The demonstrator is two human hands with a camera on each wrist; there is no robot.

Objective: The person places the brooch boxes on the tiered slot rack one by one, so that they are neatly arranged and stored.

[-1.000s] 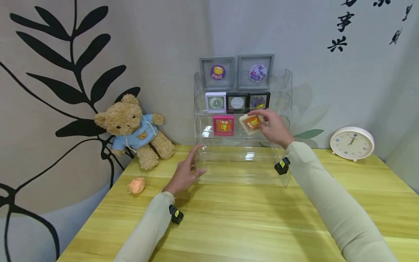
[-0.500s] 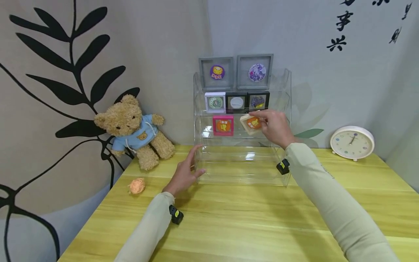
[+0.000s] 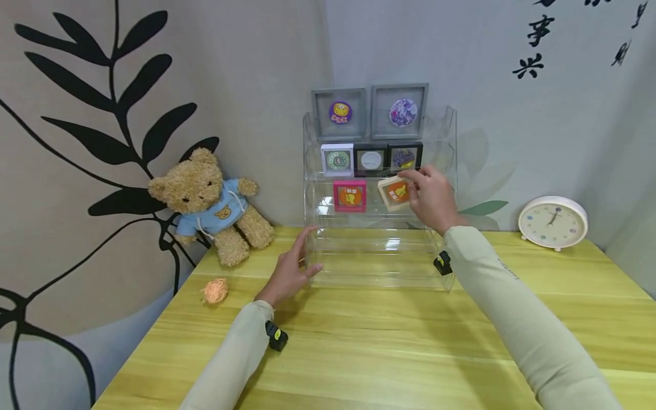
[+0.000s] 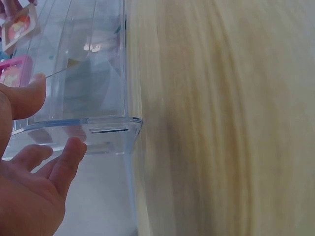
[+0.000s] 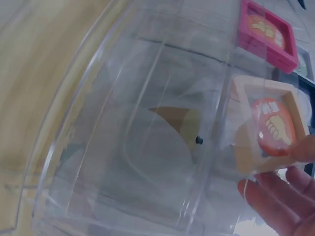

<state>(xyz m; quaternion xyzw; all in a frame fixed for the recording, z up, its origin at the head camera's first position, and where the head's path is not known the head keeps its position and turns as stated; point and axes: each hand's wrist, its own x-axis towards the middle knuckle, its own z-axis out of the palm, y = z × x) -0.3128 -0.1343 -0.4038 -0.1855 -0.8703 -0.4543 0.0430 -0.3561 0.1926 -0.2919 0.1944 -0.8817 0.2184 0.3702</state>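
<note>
A clear stepped display rack (image 3: pixel 379 261) stands on the wooden table. My left hand (image 3: pixel 289 277) holds its left side panel, with the thumb in front and the fingers along the outside. My right hand (image 3: pixel 433 199) pinches a small cream-framed box (image 3: pixel 393 193) with an orange round badge, tilted on the third tier from the bottom. In the right wrist view, thumb and fingers grip the cream frame (image 5: pixel 244 123) at one corner. A pink-framed box (image 3: pixel 350 196) stands to its left on the same tier, a gap apart.
Above stand a lilac-framed box (image 3: pixel 337 160), two black-framed boxes (image 3: pixel 371 160), and two large grey frames (image 3: pixel 339 115) with round badges. A teddy bear (image 3: pixel 210 205) and a peach yarn ball (image 3: pixel 214 291) are at left. A white clock (image 3: pixel 553 222) stands at right.
The cream-framed box has shifted slightly to the right in my right hand, whose index finger has lifted and bent again. My left hand has stayed put.
</note>
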